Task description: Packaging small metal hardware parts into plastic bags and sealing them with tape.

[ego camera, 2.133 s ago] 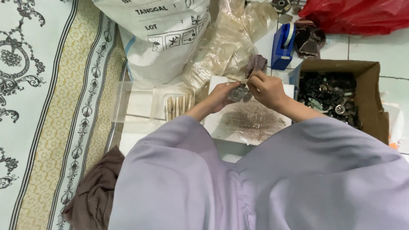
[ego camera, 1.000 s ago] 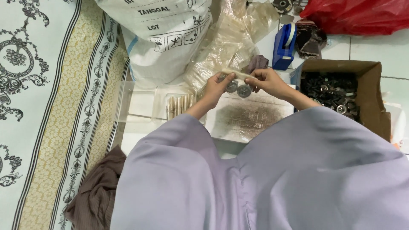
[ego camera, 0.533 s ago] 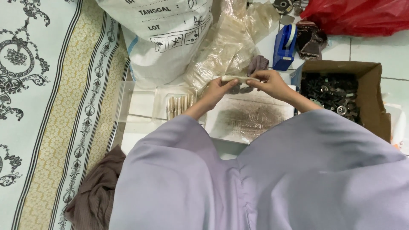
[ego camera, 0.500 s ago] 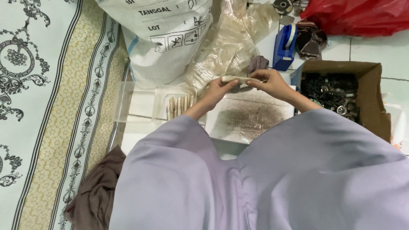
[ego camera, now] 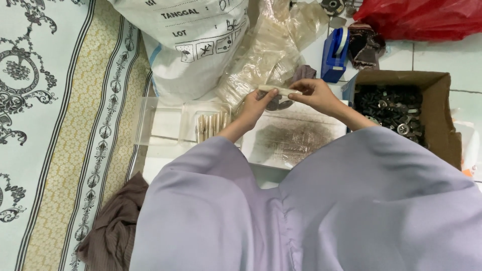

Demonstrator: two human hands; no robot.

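Pale strip [ego camera: 279,90] held level between two hands, above a white tray [ego camera: 321,150].

Left hand [ego camera: 258,105]: grip clamped on the strip's left end. Right hand [ego camera: 314,95]: grip clamped on its right end. Round dark metal discs [ego camera: 279,104] show just below the strip, between the hands; whether either hand touches them cannot be told. Tray beneath carries a dark grimy smear. Left of it, a clear box [ego camera: 165,123] with a bundle of pale sticks [ego camera: 211,125]. Right, a carton [ego camera: 442,115] of dark metal parts. Far: white sack [ego camera: 196,55], clear plastic bags [ego camera: 266,50], blue tape dispenser [ego camera: 334,55], red bag [ego camera: 427,20]. Near left: brown cloth [ego camera: 113,231] on a patterned mat [ego camera: 50,125].
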